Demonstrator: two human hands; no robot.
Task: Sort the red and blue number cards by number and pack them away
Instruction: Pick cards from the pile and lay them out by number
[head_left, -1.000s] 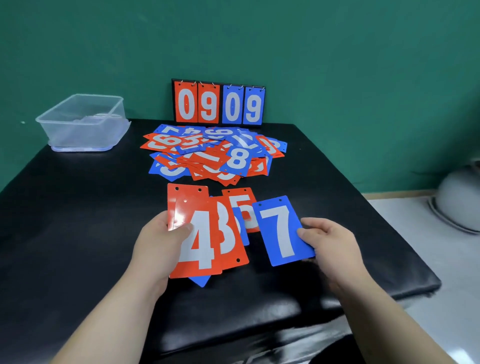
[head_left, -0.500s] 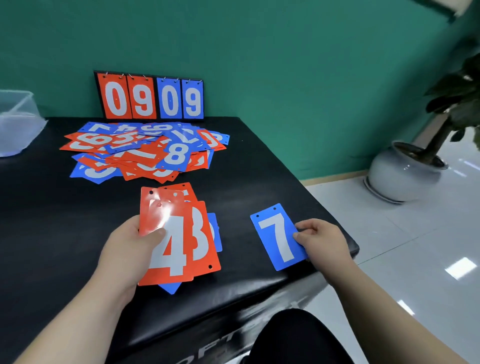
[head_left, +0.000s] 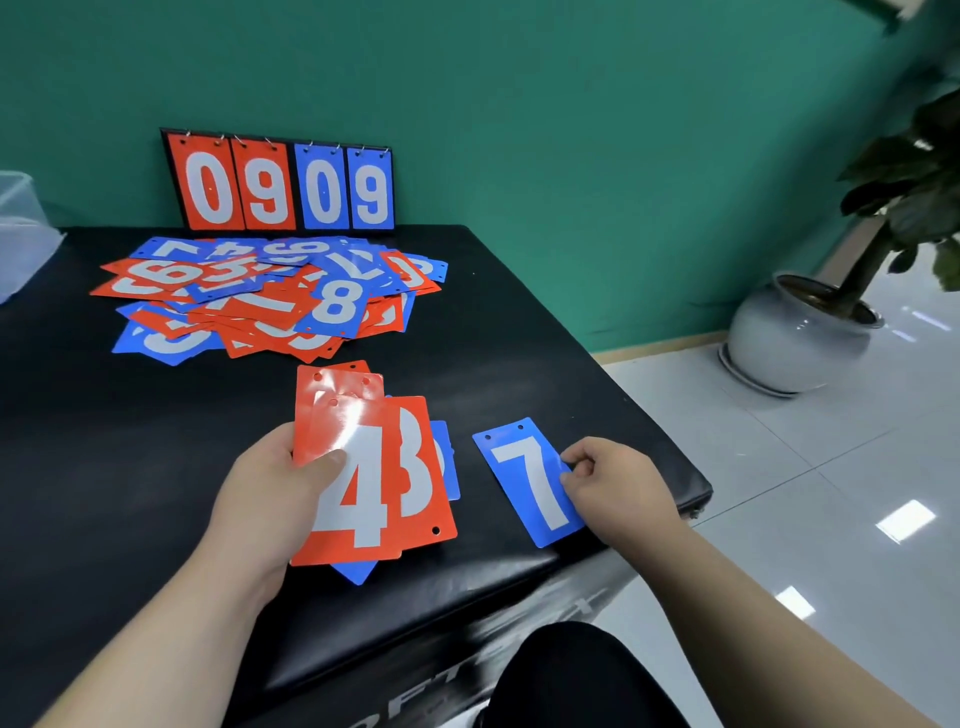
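Lower centre: left hand (head_left: 270, 493) clamps a fan of cards (head_left: 374, 467), red 4 over red 3, two blue edges behind; right hand (head_left: 613, 483) pinches one blue 7 card (head_left: 530, 483) lying on the table (head_left: 104, 467). Judged early: mixed pile (head_left: 270, 301) at mid-left, uncountable, looks unsorted; one clear box (head_left: 21, 228) at left edge; upper left, scoreboard stand (head_left: 283, 184) shows four cards, two red, two blue

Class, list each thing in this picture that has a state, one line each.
Left hand: grips fan, red 4 on top.
Right hand: pinches blue 7.
Blue 7: face up, apart from the fan.
Pile: loose, unsorted, on the table.
Scoreboard: upright, reads 0909.
Box: mostly out of frame.
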